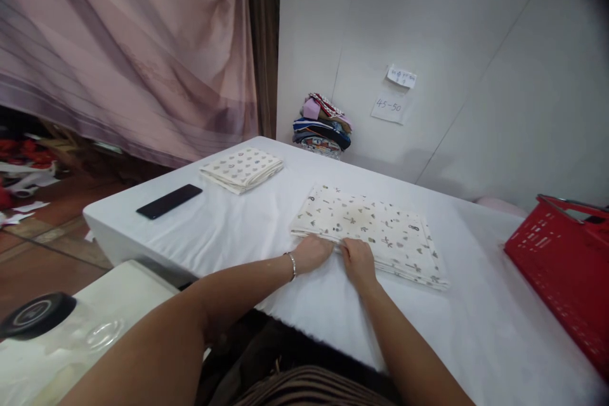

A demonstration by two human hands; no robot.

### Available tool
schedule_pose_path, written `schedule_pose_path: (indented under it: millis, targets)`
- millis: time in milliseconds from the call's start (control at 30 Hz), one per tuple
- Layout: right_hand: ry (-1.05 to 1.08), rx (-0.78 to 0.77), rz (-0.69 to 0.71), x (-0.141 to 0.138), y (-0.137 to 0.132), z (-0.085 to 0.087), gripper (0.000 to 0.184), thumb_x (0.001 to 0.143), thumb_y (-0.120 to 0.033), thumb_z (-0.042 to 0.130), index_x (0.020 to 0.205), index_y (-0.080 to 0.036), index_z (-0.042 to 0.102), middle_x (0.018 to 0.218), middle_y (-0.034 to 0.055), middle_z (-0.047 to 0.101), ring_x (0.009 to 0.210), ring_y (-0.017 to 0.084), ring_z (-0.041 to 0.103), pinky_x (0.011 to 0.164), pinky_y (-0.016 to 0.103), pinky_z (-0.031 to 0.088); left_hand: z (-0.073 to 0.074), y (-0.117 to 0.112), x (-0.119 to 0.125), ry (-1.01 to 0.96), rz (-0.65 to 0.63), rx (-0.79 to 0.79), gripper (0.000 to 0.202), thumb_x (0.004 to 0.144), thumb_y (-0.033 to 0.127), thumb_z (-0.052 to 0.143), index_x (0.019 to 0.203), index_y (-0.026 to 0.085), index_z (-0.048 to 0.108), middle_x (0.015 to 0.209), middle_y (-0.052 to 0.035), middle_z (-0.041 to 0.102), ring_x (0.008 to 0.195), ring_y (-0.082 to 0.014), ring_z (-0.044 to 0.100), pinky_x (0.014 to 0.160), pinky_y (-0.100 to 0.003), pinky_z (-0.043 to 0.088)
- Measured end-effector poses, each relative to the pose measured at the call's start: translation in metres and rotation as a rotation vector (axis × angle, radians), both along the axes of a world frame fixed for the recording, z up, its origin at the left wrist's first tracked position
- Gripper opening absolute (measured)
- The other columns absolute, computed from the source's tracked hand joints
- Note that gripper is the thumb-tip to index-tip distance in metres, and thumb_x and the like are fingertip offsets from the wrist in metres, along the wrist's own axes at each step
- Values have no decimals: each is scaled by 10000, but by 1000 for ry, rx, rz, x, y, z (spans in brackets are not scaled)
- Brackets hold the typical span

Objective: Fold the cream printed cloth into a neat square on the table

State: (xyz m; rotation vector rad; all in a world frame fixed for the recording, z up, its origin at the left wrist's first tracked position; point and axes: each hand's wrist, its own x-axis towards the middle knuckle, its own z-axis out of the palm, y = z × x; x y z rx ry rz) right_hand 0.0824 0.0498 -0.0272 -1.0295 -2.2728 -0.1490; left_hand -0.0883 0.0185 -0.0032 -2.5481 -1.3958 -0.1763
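From where I stand, the printed cloth [366,222] lies folded in flat layers on the table, out in front of the person, with both hands at its near edge. The left hand [314,252] has its fingers curled in on that edge, gripping it, though the tips are hidden; the right hand [358,260], close beside it, pinches the same edge between thumb and fingers. What could go wrong, I judge, is mostly slippage: if only the upper layers are caught, a tug would slide them over the lower ones and leave the edges uneven. A harder pull might also drag the white cover [228,228] along, since it looks loose and already shows wrinkles — and the bracelet [291,264] on the left wrist could snag a thread. The cover is pale and smooth apart from those creases. Towards the table's far left corner sits a second folded cloth [245,168], with a black phone [169,201] lying nearer the left edge. A red basket [561,266] stands at the right. Beyond, a pile of folded fabrics [323,130] rests near a plain wall [451,25] bearing a handwritten paper [390,106] that reads "45-50". Pink drapery [181,44] hangs at the left, above a tiled floor [52,238] strewn with scraps.
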Motion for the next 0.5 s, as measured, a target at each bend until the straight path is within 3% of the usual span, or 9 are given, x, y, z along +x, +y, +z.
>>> schedule_pose_path:
  millis: [300,500]
  targets:
    - [-39,-51,46,-1,-7,0,179,883,-200,383,832,-177,553,764,55,584,749,188,486,687,299,336,-12,-10,-5,-108,108,58,175,818,87,381,787,142,545,721,-62,604,671,-186,571,609,-308,423]
    - [-35,-49,111,1,-12,0,180,833,-119,392,919,-168,542,915,70,589,857,189,482,747,305,352,-12,-10,-5,-177,149,10,185,821,104,371,830,139,553,723,-54,608,695,-178,575,632,-292,421]
